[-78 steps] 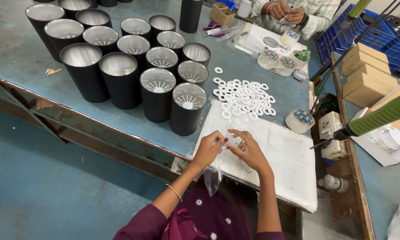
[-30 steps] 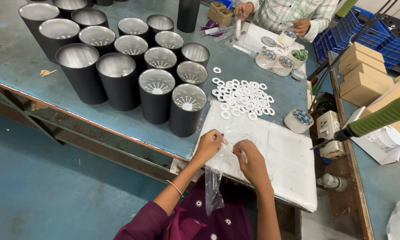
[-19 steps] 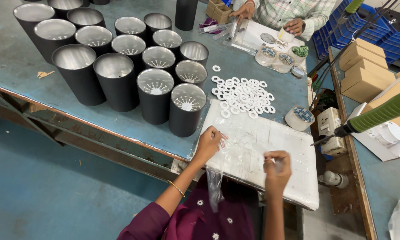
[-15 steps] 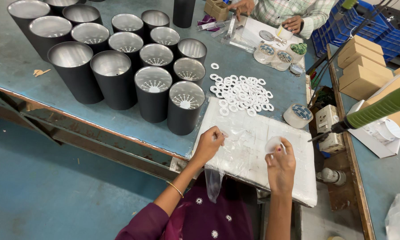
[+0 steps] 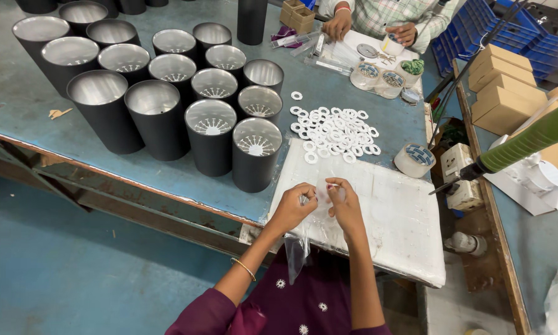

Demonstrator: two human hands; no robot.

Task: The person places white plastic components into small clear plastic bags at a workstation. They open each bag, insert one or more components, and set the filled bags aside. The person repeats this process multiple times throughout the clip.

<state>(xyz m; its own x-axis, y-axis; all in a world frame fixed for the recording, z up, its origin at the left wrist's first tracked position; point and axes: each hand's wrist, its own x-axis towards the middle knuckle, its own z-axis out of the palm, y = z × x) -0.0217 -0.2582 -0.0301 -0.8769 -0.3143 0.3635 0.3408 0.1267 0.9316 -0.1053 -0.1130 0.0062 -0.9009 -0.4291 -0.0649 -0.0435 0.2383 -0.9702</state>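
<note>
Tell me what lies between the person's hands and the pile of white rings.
Head view: only a bare stretch of the white sheet separates the left hand and right hand from the white rings.

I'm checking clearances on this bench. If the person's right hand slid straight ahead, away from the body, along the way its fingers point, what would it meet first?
Probably the spread of white rings past the far edge of the white foam sheet. The right hand points up the table toward them; only bare sheet lies between, though depth is hard to judge.

Black cylinders [image 5: 212, 136] crowd the blue table [image 5: 328, 93] beside cardboard boxes [image 5: 499, 108] and tape rolls [image 5: 414, 159].
</note>
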